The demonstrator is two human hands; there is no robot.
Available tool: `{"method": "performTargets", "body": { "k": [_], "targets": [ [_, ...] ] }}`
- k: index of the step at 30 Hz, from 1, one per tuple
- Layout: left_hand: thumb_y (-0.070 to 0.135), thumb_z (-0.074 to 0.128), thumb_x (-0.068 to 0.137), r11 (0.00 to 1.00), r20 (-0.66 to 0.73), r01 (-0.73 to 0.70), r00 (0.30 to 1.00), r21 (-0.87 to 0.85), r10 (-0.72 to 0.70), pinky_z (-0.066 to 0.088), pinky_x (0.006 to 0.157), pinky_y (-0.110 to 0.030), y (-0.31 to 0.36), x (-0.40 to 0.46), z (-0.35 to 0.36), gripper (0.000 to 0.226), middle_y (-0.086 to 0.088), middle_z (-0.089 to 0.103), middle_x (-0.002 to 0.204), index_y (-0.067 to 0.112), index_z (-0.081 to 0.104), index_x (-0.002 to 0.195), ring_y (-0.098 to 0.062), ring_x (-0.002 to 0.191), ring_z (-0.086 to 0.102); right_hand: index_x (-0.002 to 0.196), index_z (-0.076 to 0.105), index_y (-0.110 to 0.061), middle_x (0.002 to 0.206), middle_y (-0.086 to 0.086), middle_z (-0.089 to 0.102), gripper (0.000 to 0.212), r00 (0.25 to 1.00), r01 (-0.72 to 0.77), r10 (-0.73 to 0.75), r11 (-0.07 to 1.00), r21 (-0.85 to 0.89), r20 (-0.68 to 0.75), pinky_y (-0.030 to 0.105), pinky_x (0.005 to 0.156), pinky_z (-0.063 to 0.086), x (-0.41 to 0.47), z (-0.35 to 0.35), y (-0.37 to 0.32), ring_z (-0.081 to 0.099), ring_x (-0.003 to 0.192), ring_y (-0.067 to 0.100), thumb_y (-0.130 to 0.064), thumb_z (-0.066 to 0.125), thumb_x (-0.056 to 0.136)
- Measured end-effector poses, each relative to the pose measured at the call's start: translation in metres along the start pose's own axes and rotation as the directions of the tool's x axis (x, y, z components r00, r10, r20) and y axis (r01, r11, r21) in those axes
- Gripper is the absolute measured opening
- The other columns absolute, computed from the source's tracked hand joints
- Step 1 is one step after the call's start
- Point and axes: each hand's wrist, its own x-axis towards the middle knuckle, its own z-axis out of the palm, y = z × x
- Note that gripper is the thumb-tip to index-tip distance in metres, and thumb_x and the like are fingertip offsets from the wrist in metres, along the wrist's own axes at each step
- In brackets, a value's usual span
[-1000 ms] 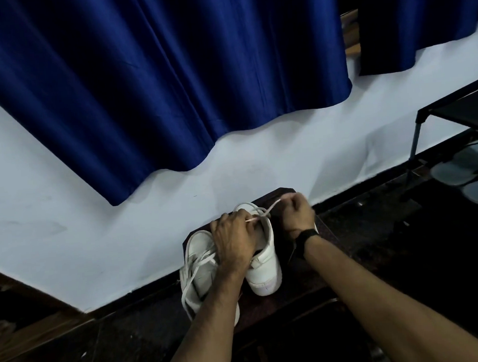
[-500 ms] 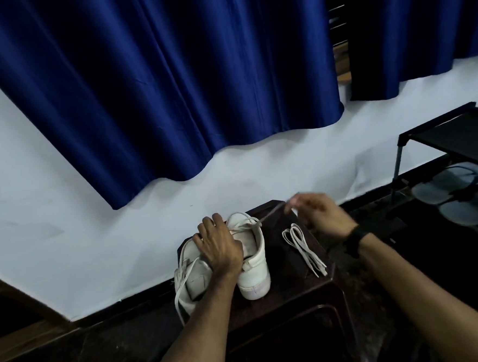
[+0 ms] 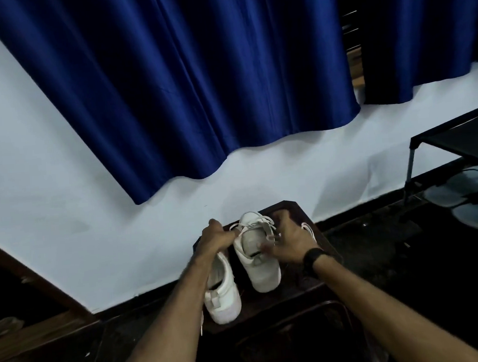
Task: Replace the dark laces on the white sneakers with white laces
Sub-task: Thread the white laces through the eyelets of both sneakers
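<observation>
Now white laces (image 3: 259,226) loosely across the right sneaker's (image 3: 256,260) open tongue.

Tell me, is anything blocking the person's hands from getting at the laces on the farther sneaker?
Nothing visible does. The left hand and right hand are both already at the farther sneaker, fingers among its white laces. The nearer sneaker sits beside it, under the left forearm.

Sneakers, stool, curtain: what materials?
Sneakers: smooth white upper, looks like leather or synthetic; can't tell which. Stool: dark brown and faintly glossy, probably moulded plastic. Curtain: deep blue fabric with satin-like sheen along its folds.
</observation>
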Motion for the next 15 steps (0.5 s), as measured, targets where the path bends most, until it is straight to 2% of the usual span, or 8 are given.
{"method": "performTargets", "body": {
  "k": [2,5,7,9,11,13,14,15],
  "targets": [
    [0.047,0.060,0.088,0.994,0.029,-0.020,0.999,0.111,0.017,0.046,0.084,-0.029,-0.004,-0.004,-0.009,0.054,-0.016,0.061,0.127,0.004,0.057,0.120,-0.030,0.113,0.060,0.131,0.036,-0.015,0.126,0.014,0.051,0.066,0.999,0.001,0.000,1.000,-0.030,0.034,0.036,0.093,0.046,0.003,0.020,-0.005,0.055,0.113,0.032,-0.037,0.070,0.079],
    [0.029,0.068,0.080,0.990,0.005,-0.026,1.000,0.138,0.026,0.046,0.068,-0.027,-0.008,-0.008,-0.024,0.032,-0.015,0.069,0.106,0.003,0.068,0.098,-0.028,0.094,0.066,0.132,0.036,-0.009,0.128,0.018,0.043,0.063,0.999,-0.034,0.033,0.998,-0.049,-0.013,0.041,0.096,0.045,0.004,0.032,-0.014,0.052,0.114,0.040,-0.025,0.070,0.081],
    [0.020,0.071,0.076,0.999,-0.065,-0.039,0.997,-0.004,0.039,0.050,0.070,-0.027,-0.009,-0.014,-0.036,0.022,-0.013,0.072,0.099,0.004,0.073,0.091,-0.027,0.092,0.067,0.131,0.034,-0.006,0.129,0.017,0.040,0.073,0.997,-0.071,0.070,0.997,-0.017,-0.026,0.040,0.096,0.045,0.003,0.034,-0.021,0.052,0.115,0.039,-0.016,0.076,0.074],
    [0.011,0.065,0.080,0.949,-0.242,-0.094,0.970,-0.301,0.019,0.050,0.079,-0.029,-0.008,-0.021,-0.050,0.018,-0.014,0.072,0.100,0.002,0.074,0.092,-0.029,0.099,0.065,0.132,0.033,-0.005,0.131,0.018,0.039,0.071,0.991,-0.117,0.119,0.993,0.024,-0.069,0.038,0.094,0.044,0.002,0.037,-0.025,0.052,0.116,0.039,-0.012,0.073,0.074],
    [0.007,0.053,0.084,0.829,-0.486,-0.175,0.865,-0.531,-0.128,0.045,0.079,-0.028,-0.009,-0.034,-0.068,0.025,-0.014,0.070,0.103,0.002,0.074,0.097,-0.032,0.101,0.062,0.130,0.034,-0.003,0.131,0.019,0.040,0.062,0.985,-0.134,0.138,0.990,0.044,-0.103,0.037,0.093,0.043,-0.001,0.039,-0.027,0.052,0.116,0.039,-0.010,0.066,0.078],
    [0.008,0.047,0.084,0.740,-0.622,-0.256,0.736,-0.623,-0.269,0.046,0.078,-0.031,-0.018,-0.041,-0.080,0.029,-0.014,0.069,0.103,0.004,0.073,0.097,-0.034,0.097,0.062,0.127,0.037,-0.002,0.130,0.021,0.043,0.054,0.983,-0.139,0.144,0.989,0.050,-0.113,0.038,0.092,0.044,-0.001,0.038,-0.027,0.051,0.116,0.039,-0.012,0.061,0.080],
    [0.010,0.046,0.084,0.747,-0.655,-0.262,0.698,-0.610,-0.290,0.049,0.081,-0.035,-0.024,-0.041,-0.080,0.030,-0.015,0.068,0.104,0.005,0.072,0.097,-0.036,0.098,0.061,0.126,0.038,-0.003,0.129,0.021,0.044,0.051,0.984,-0.144,0.146,0.989,0.025,-0.105,0.038,0.092,0.044,0.000,0.037,-0.026,0.051,0.116,0.039,-0.015,0.060,0.082],
    [0.013,0.046,0.084,0.805,-0.677,-0.214,0.678,-0.553,-0.286,0.049,0.086,-0.041,-0.030,-0.041,-0.076,0.029,-0.016,0.066,0.107,0.006,0.070,0.099,-0.038,0.101,0.060,0.125,0.039,-0.003,0.129,0.021,0.047,0.049,0.985,-0.153,0.150,0.988,-0.025,-0.086,0.038,0.093,0.044,0.000,0.035,-0.025,0.052,0.117,0.038,-0.023,0.059,0.084]
  ]
}}
